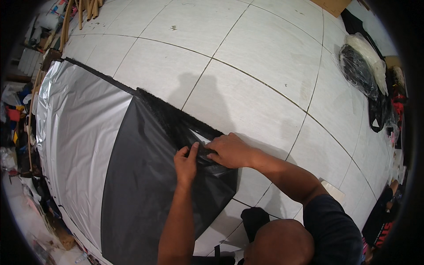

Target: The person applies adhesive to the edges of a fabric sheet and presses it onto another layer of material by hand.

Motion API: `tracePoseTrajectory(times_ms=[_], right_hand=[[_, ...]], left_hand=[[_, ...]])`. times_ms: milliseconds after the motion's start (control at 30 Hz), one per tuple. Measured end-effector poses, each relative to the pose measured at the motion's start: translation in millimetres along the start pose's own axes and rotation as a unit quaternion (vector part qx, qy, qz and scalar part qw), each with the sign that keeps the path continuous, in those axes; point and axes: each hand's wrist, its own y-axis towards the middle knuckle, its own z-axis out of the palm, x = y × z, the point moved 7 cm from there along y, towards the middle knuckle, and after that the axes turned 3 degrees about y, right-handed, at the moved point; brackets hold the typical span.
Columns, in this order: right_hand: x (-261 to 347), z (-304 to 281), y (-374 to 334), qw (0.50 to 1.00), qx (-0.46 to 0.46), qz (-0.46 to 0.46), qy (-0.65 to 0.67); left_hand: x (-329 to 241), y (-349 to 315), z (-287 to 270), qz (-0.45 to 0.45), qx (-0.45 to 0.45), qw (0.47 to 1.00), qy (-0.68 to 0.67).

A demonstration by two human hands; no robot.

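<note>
The silver-and-black sheet [132,176] lies on the tiled floor [260,70], toward its left edge. My right hand [232,151] is clamped on the dark strip [176,115] at the sheet's border; my left hand [186,165] touches just beside it, whether pinching I cannot tell. I seem to be adjusting that border, which calls for a steady hold. Plastic bags [360,66] lie near the floor's right edge.

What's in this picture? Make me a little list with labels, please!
Left hand: fingers at the dark grey sheet
Right hand: fingers by that sheet's black edging
Silver sheet: wrinkled, left of the dark grey one
Floor: white tiles, dark joints
Top left: wooden sticks
Far right: plastic-wrapped bundle
</note>
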Motion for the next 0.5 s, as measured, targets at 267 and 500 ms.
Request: tracePoseTrajectory(times_ms=[267, 500], right_hand=[[-35, -1, 3, 0.959, 0.049, 0.183, 0.211], [-37, -20, 1, 0.990, -0.041, 0.135, -0.010]], left_hand=[[5, 1, -3, 0.019, -0.008, 1.000, 0.022], [-5, -2, 0, 0.017, 0.000, 0.999, 0.029]])
